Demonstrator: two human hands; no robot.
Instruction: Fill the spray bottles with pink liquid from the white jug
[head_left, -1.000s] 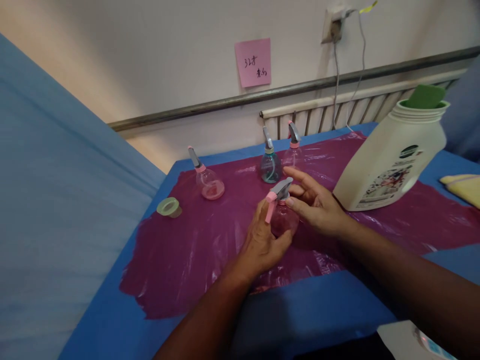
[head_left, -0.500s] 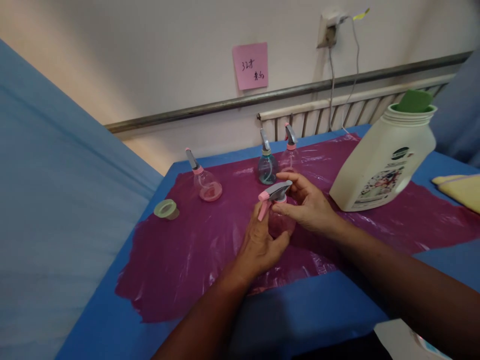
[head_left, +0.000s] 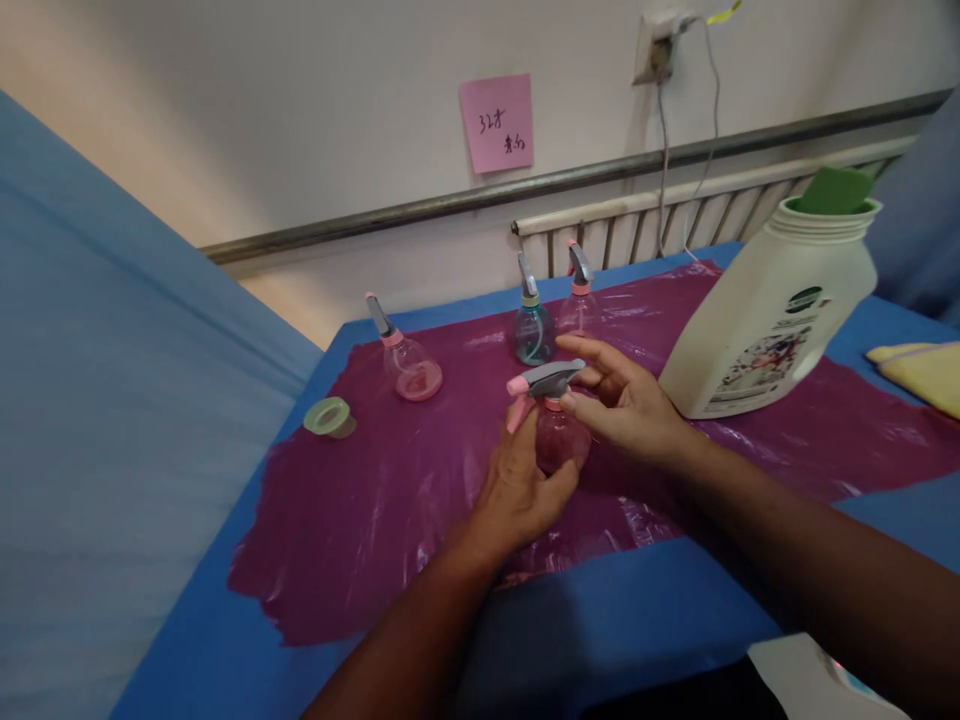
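A clear round spray bottle [head_left: 561, 440] with a grey and pink trigger head [head_left: 551, 380] stands before me on the purple plastic sheet. My left hand [head_left: 521, 485] is closed around the lower left of its body, thumb in front. My right hand [head_left: 626, 405] curls loosely about the head from the right; its thumb touches near the pink collar, while the index finger reaches past the back of the head. Part of the bottle is hidden by my hands. Just behind stand a teal spray bottle [head_left: 535, 335] and a clear one with a pink collar [head_left: 580, 310].
Another spray bottle [head_left: 418, 378] holding pink liquid stands at left, near a small pale green cup [head_left: 328, 416]. A large cream jug [head_left: 772, 310] with a green scoop [head_left: 834, 190] stands at right, beside a yellow cloth [head_left: 919, 375]. A blue curtain [head_left: 135, 400] borders the left.
The trigger head has turned slightly, its nozzle shifting left. My right fingers have spread a little around it. My left hand keeps its place on the bottle.
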